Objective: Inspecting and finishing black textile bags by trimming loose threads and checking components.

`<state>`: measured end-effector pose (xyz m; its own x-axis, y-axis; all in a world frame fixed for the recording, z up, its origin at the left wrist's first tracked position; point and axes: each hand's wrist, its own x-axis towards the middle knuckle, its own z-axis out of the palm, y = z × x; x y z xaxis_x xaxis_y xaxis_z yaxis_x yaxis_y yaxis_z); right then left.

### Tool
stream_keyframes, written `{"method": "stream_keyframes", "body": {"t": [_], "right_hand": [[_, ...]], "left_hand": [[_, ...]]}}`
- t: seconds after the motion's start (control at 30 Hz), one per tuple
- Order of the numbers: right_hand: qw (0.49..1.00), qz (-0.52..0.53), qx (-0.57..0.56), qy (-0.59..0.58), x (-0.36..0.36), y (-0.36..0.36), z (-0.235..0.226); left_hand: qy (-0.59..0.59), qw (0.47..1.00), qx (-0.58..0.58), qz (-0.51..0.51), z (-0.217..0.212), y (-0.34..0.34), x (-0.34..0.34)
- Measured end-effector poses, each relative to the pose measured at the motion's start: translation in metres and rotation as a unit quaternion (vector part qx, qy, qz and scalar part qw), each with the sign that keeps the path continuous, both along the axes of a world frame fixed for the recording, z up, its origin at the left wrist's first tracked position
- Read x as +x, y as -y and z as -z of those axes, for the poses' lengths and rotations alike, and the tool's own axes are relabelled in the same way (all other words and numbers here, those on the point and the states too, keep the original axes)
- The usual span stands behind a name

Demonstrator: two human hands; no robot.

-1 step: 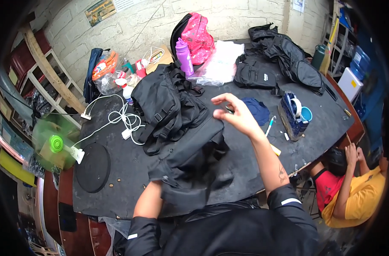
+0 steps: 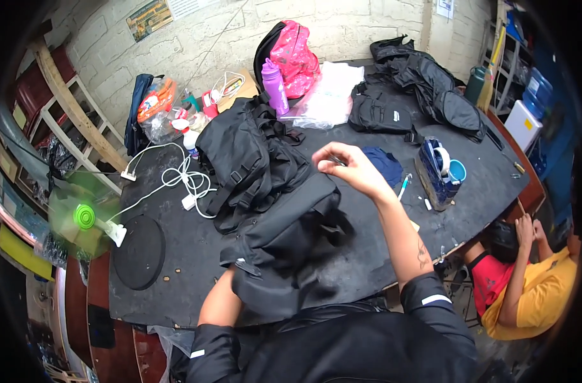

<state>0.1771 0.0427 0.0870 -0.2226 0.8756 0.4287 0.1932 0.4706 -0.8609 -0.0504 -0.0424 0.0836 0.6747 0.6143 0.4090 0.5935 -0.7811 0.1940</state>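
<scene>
Head view: a green fan (image 2: 81,217) spins at the table's left edge, white cables (image 2: 182,182) coiled beside it. The left hand is hidden under the black backpack (image 2: 284,249) lying mid-table near the person, so its grip cannot be told. The right hand (image 2: 352,169) hangs raised above the bag, fingers curled, pinching something too small to identify.
</scene>
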Motion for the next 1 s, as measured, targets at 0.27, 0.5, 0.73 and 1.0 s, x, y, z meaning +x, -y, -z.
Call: {"method": "stream_keyframes", "body": {"t": [0.27,0.5,0.73,1.0], "right_hand": [[0.969,-0.159,-0.138,-0.128,-0.002,-0.014,0.011],[0.934,-0.158,-0.256,-0.191,-0.026,-0.004,0.022],[0.94,-0.068,-0.206,-0.263,-0.018,0.012,0.046],[0.938,0.054,-0.113,-0.325,-0.053,0.026,0.04]], "left_hand": [[0.03,0.999,0.037,-0.002,0.006,0.0,0.022],[0.055,0.997,0.059,-0.008,0.009,-0.016,0.018],[0.086,0.992,0.087,-0.02,0.014,-0.027,0.048],[0.117,0.986,0.115,-0.026,0.032,-0.024,0.042]]}}
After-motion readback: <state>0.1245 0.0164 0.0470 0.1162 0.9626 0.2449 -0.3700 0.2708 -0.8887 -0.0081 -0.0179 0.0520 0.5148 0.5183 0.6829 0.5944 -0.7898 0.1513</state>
